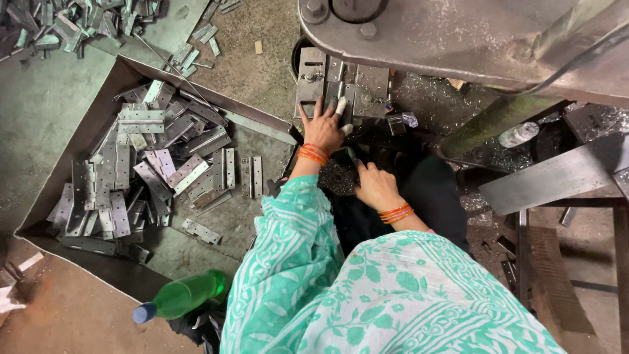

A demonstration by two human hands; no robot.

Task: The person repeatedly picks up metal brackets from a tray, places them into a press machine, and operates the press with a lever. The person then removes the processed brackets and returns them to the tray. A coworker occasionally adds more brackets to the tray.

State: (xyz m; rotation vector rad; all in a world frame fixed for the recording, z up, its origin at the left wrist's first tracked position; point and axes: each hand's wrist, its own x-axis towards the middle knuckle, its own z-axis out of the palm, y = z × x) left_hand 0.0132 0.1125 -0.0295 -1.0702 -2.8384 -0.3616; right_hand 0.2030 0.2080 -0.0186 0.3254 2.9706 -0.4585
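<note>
Fingers [325,108] of the left hand [323,130] lay spread, pressing a metal strip [340,88] onto the press plate [367,92]; the right hand [375,187] was curled shut below, contents unclear. Seating the strip seemed underway; next, squaring it calls for care. Hinges [141,121] filled the tray [78,141].

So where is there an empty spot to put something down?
Bare floor shows inside the metal tray, between the hinge pile and the green bottle. More bare floor lies beyond the tray's far wall. It is crowded at the press bed, where the left hand rests, and around the right hand.
</note>
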